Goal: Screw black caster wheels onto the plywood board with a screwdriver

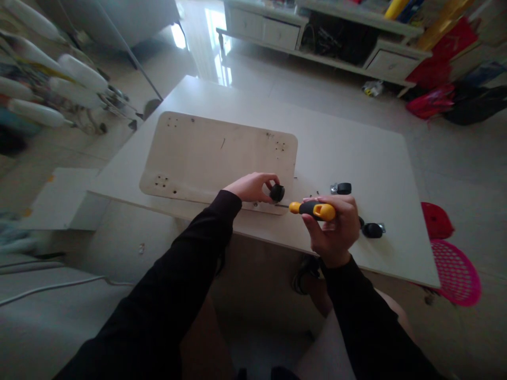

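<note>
My left hand (257,186) is closed round a black caster wheel (277,192) at the near right corner of a pale wooden board (217,158). In my right hand (340,224) is a yellow and black screwdriver (312,209), held nearly level. Its shaft points left, with the tip beside the base of the caster; whether it sits in a screw is too small to tell. Groups of small holes show at the board's other corners. Right of the board lie another caster (341,188) and a further caster (373,230), plus a few small dark screws (317,193).
The board lies on a white table (356,153). A pink perforated stool (455,272) stands by its right end. Beyond the floor is a white low cabinet (273,31). A white box (63,198) and a rack with white padded bars (83,74) are at left.
</note>
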`<state>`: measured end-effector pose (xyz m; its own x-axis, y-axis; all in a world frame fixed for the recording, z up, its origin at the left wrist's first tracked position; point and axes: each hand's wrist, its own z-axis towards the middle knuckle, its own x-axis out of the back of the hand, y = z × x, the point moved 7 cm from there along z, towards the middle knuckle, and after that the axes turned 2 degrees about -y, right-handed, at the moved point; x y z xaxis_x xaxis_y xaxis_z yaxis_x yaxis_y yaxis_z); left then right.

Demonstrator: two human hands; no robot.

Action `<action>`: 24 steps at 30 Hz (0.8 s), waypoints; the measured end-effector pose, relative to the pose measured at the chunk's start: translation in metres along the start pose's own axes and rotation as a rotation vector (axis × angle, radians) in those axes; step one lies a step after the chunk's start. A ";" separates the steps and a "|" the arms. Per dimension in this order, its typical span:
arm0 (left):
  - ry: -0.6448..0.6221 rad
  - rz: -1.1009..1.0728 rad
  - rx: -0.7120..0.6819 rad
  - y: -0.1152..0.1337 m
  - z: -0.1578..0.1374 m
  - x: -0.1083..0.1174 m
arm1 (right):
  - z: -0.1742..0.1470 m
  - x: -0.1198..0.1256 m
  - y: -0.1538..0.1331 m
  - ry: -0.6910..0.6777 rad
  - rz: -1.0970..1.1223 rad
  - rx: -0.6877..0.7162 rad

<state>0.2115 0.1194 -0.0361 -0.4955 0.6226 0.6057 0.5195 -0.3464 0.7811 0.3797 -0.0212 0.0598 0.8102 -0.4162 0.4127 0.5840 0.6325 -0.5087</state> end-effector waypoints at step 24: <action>0.058 0.054 -0.035 -0.005 0.002 0.008 | -0.001 -0.009 -0.012 -0.038 0.012 0.055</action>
<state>0.2062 0.1278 -0.0351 -0.5075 0.5606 0.6543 0.5226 -0.4035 0.7511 0.3655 -0.0254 0.0612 0.8138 -0.3841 0.4361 0.5702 0.6726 -0.4717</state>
